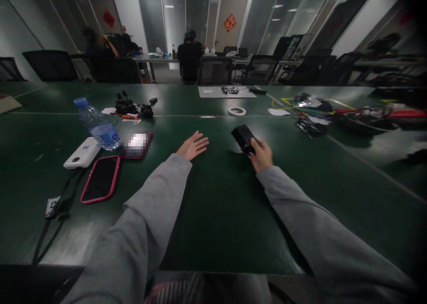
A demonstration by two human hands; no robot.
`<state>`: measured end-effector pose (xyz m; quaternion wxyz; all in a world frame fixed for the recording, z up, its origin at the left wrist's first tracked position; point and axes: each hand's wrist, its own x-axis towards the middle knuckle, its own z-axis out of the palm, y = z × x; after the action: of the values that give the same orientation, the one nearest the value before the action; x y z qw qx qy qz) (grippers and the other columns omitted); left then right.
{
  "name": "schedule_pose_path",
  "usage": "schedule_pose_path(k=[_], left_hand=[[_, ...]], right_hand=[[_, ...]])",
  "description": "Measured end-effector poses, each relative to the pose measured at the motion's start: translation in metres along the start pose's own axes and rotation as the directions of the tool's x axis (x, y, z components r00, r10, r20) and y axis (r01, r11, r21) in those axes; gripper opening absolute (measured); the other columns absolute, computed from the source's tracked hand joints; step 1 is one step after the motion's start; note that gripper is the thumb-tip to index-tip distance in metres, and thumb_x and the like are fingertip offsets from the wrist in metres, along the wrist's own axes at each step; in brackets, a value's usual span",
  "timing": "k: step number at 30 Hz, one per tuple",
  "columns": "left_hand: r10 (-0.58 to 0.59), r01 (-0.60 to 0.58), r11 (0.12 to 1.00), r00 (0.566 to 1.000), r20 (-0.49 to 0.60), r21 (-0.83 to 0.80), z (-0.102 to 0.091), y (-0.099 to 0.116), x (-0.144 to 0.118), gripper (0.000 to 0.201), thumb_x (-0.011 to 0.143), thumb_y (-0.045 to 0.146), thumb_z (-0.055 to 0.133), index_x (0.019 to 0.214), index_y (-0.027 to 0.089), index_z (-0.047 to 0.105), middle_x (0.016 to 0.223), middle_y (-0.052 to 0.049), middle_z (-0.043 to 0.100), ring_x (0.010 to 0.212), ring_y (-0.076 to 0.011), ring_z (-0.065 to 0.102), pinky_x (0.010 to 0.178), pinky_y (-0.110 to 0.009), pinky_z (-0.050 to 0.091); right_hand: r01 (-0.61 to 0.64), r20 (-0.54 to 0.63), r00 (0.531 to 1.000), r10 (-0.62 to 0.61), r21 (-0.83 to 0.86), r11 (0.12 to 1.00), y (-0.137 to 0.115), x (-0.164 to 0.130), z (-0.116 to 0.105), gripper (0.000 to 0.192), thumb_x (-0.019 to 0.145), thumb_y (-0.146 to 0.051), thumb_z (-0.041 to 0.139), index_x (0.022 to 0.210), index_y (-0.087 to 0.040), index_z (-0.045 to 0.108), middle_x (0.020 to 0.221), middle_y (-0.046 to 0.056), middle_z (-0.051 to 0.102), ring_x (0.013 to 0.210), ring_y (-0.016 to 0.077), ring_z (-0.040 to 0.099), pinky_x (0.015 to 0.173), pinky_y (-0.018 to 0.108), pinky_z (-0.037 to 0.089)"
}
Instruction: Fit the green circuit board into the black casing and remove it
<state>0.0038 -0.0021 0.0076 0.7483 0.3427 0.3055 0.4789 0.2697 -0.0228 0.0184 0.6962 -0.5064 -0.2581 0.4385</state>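
Head view: the right grip (262,156) is grasping a small black box (244,139) by its near right end, thumb and fingers closed around that part while most of the body juts out away from the palm. The box is tilted, in front of the person and right of the middle of the dark green counter (216,210); it looks lifted, but blur leaves any contact at its lower edge uncertain. The left grip (193,146) is released, palm turned up and fingers spread, holding nothing, well apart from the box.

The likeliest trouble is a slip: with only one end pinched, the box's weight could swing the far end down and twist it out, knocking a corner on the hard surface. The open left palm is too far off to catch it.

On the left, a wide sweep of the left sleeve (156,206) could catch the pink-rimmed phone (101,179) or the water bottle (102,128). The bottle is capped, so tipping would more probably knock the white power pack (82,153) than wet it. The black cable (43,237) runs over the near edge; a snag there could drag the pack. Beyond the box, the white ring (236,111) might be nudged by a careless forward reach.
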Motion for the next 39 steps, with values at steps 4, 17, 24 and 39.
schedule_pose_path(k=[4,17,24,39], left_hand=[[0.040,-0.038,0.998,0.998,-0.039,0.054,0.000,-0.006,0.004,0.041,0.068,0.028,0.080,0.104,0.019,0.062,0.104,-0.006,0.069,0.102,-0.0172,0.066,0.101,-0.034,0.043],[0.238,-0.224,0.955,0.970,-0.055,0.194,-0.006,-0.009,0.014,0.047,0.054,0.021,0.087,0.097,0.016,0.068,0.096,-0.004,0.071,0.098,-0.0190,0.066,0.100,-0.040,0.045],[0.223,-0.196,0.945,0.972,-0.075,0.262,-0.024,0.003,0.015,0.048,0.054,0.027,0.088,0.096,0.012,0.070,0.096,-0.008,0.071,0.091,-0.0198,0.066,0.097,-0.040,0.045],[0.191,-0.167,0.803,0.981,0.018,0.572,-0.034,0.007,0.012,0.065,0.058,0.037,0.086,0.115,0.014,0.066,0.098,-0.010,0.070,0.092,-0.0218,0.065,0.091,-0.040,0.045]], right_hand=[[-0.448,0.408,0.851,0.330,0.237,0.862,0.042,-0.038,0.075,0.021,0.078,-0.030,0.074,0.086,-0.020,0.057,0.089,0.001,0.063,0.087,0.0141,0.062,0.077,0.031,0.060],[-0.503,0.616,0.721,0.317,0.150,0.851,0.060,-0.049,0.085,0.026,0.079,-0.039,0.072,0.094,-0.022,0.059,0.098,0.000,0.064,0.096,0.0137,0.060,0.087,0.030,0.056],[-0.266,0.640,0.747,0.180,0.039,0.963,0.063,-0.056,0.087,0.040,0.072,-0.047,0.079,0.096,-0.020,0.063,0.099,0.000,0.064,0.099,0.0123,0.059,0.094,0.026,0.050],[-0.352,0.657,0.710,0.253,0.019,0.936,0.054,-0.050,0.084,0.055,0.065,-0.027,0.086,0.112,-0.019,0.061,0.104,0.001,0.065,0.083,0.0083,0.061,0.075,0.020,0.053]])
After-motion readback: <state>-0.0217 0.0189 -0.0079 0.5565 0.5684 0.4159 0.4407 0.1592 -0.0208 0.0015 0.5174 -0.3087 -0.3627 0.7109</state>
